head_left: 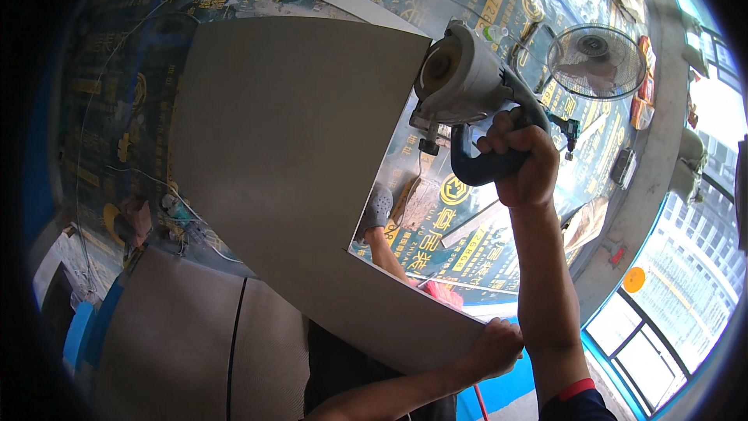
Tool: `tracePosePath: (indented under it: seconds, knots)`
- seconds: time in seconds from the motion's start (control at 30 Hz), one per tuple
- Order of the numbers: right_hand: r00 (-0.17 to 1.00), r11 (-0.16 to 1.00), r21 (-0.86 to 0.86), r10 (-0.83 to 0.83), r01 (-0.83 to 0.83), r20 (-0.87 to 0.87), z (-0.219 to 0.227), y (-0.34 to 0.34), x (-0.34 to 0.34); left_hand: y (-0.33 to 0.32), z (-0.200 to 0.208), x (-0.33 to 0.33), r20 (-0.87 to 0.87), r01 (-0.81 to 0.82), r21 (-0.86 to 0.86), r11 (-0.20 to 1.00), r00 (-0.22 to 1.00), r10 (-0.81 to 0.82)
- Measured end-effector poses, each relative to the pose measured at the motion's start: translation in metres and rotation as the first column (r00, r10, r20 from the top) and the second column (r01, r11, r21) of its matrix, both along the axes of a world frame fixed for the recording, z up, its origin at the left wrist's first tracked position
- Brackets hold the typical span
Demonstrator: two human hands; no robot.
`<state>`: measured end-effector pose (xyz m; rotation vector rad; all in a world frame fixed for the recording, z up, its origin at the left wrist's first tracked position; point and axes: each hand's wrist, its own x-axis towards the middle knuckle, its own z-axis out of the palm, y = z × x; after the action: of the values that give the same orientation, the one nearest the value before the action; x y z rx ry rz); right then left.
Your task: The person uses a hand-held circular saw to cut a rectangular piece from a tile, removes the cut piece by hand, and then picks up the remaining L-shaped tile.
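My right hand (523, 154) is closed around the dark looped handle of a circular saw (475, 78), raised at arm's length. The saw's round blade side faces the right edge of a large grey-brown board (288, 132), close to its upper right corner; whether the blade touches it I cannot tell. A narrower strip of the board continues toward me at the lower right, leaving a notch beside it. There my left hand (492, 352) grips the end of that strip. Through the notch shows a leg with a grey clog (379, 204).
Printed green sheeting (460, 195) covers the floor. A round wire-caged fan (596, 62) and a cordless drill (569, 136) are at right, near the windows. Offcut strips (366, 8) lie beyond the board. A white cable (202, 222) and another panel (171, 327) are at left.
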<state>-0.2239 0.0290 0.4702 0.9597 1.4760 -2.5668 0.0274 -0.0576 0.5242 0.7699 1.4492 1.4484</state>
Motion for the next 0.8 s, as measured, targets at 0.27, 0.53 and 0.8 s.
tracePosePath:
  seconds: [0.27, 0.53, 0.8]
  knots:
    - [1.0, 1.0, 0.005, 0.021, -0.021, -0.01, -0.003, -0.0009, 0.0018, -0.001, 0.0018, -0.0046, 0.027, -0.035, 0.005, 0.999, 0.999, 0.035]
    - [1.0, 1.0, 0.011, 0.0, 0.0, 0.016, 0.0023, -0.005, 0.0019, 0.0026, 0.0002, -0.0008, 0.012, 0.01, -0.003, 1.0, 1.0, -0.01]
    - [1.0, 1.0, -0.007, 0.012, -0.012, 0.016, 0.0016, -0.0036, 0.006, 0.0007, 0.0031, -0.0078, -0.025, 0.025, -0.019, 0.999, 0.999, -0.026]
